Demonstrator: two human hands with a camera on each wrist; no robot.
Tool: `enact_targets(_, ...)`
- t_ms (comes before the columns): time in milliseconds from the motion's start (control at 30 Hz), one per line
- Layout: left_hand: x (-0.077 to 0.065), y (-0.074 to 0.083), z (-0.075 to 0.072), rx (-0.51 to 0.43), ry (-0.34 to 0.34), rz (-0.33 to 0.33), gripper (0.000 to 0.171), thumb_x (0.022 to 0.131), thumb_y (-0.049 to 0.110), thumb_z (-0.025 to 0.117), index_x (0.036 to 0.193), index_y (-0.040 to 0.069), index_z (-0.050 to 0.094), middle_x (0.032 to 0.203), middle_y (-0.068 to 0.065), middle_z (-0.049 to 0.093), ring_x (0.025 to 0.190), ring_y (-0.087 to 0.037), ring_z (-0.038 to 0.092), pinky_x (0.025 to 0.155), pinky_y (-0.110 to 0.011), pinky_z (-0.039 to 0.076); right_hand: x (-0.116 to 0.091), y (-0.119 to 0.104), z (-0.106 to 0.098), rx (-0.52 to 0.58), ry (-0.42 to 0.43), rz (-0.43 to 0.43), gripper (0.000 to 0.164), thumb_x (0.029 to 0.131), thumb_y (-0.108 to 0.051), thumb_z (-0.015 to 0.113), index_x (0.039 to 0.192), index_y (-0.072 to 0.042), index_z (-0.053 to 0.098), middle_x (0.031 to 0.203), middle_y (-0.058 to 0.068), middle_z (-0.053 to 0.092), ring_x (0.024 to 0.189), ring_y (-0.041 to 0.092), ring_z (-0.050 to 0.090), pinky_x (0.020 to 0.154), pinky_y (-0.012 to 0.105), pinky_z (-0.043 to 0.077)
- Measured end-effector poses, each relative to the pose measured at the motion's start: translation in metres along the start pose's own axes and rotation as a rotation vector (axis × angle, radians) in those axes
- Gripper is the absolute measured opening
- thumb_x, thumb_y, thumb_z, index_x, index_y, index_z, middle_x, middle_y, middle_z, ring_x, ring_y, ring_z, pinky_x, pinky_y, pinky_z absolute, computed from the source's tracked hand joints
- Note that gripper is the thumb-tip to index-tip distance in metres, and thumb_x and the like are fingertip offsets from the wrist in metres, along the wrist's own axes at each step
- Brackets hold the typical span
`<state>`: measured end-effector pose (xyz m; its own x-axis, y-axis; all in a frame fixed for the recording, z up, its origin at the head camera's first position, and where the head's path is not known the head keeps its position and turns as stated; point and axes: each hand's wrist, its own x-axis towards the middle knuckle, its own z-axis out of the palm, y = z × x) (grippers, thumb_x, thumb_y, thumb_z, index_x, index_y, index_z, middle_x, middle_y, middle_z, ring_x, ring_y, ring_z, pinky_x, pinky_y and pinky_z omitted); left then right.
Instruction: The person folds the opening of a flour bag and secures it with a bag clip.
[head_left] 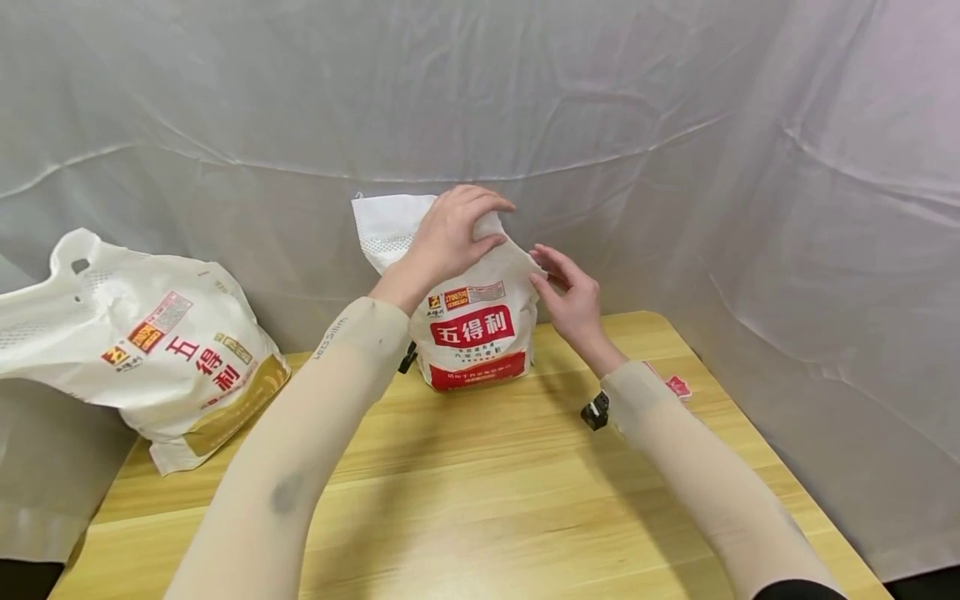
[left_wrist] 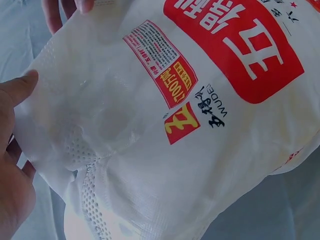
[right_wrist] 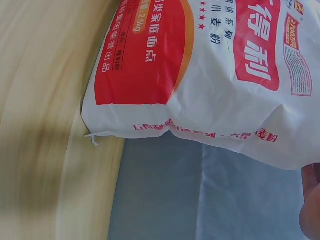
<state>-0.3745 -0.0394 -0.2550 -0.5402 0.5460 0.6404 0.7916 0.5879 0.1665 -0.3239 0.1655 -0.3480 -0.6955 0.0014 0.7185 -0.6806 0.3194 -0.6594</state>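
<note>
A white flour bag [head_left: 480, 287] with red panels stands at the back of the table, its upper part folded over to the left. My left hand [head_left: 450, 237] is at its top, thumb in front and fingers behind the edge. In the left wrist view, that thumb [left_wrist: 22, 87] lies against the white plastic near a row of small perforations. My right hand [head_left: 572, 308] pinches the bag's upper right edge between thumb and fingertips. Seen from the right wrist, the bag's lower corner [right_wrist: 97, 120], with a loose thread, sits by the table edge.
A second white flour bag [head_left: 180, 333], with a gold base and a handle hole, leans at the left of the wooden table [head_left: 480, 483]. A small red-and-white piece [head_left: 678, 387] lies near the right edge. Grey cloth [head_left: 480, 92] hangs behind and beside the table.
</note>
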Motion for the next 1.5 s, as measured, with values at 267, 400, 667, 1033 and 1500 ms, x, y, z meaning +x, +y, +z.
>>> enact_targets(267, 0.000, 0.001, 0.003, 0.029, -0.029, -0.050, 0.022, 0.094, 0.013, 0.078, 0.117, 0.012, 0.074, 0.120, -0.002, 0.075, 0.119, -0.025, 0.060, 0.109, -0.043, 0.039, 0.004, 0.004, 0.003, -0.044, 0.020, 0.038, 0.029, 0.094, 0.012, 0.067, 0.123, 0.014, 0.067, 0.123, 0.031, 0.069, 0.113, 0.045, 0.068, 0.098, 0.056, 0.053)
enact_targets(400, -0.001, 0.000, 0.005, 0.050, -0.032, -0.062, 0.015, 0.095, 0.013, 0.077, 0.110, 0.013, 0.076, 0.114, -0.002, 0.076, 0.114, -0.024, 0.062, 0.106, -0.042, 0.040, 0.005, 0.007, 0.005, -0.062, 0.038, 0.025, 0.024, 0.094, 0.012, 0.067, 0.118, 0.014, 0.070, 0.118, 0.031, 0.071, 0.107, 0.045, 0.070, 0.094, 0.054, 0.055)
enact_targets(667, -0.005, -0.002, 0.006, 0.077, -0.003, -0.047, 0.007, 0.095, 0.014, 0.077, 0.103, 0.013, 0.077, 0.107, -0.001, 0.077, 0.110, -0.024, 0.064, 0.103, -0.042, 0.041, 0.005, 0.009, 0.007, -0.042, 0.064, -0.017, 0.019, 0.093, 0.013, 0.068, 0.111, 0.015, 0.073, 0.112, 0.029, 0.073, 0.104, 0.044, 0.071, 0.091, 0.038, 0.059)
enact_targets(1033, -0.009, -0.003, 0.005, 0.090, -0.012, -0.046, 0.005, 0.092, 0.011, 0.079, 0.094, 0.013, 0.076, 0.102, -0.001, 0.077, 0.107, -0.023, 0.064, 0.106, -0.043, 0.041, 0.004, 0.009, 0.004, 0.036, 0.027, 0.038, 0.023, 0.093, 0.012, 0.069, 0.116, 0.014, 0.071, 0.121, 0.028, 0.070, 0.114, 0.045, 0.068, 0.094, 0.030, 0.056)
enact_targets(1500, -0.019, -0.004, 0.008, 0.069, 0.011, -0.038, 0.006, 0.089, 0.007, 0.081, 0.089, 0.011, 0.077, 0.102, 0.000, 0.078, 0.106, -0.023, 0.063, 0.100, -0.043, 0.042, 0.002, 0.010, 0.000, 0.041, -0.011, 0.064, 0.021, 0.097, 0.002, 0.070, 0.115, 0.012, 0.073, 0.122, 0.026, 0.071, 0.117, 0.039, 0.068, 0.096, 0.031, 0.056)
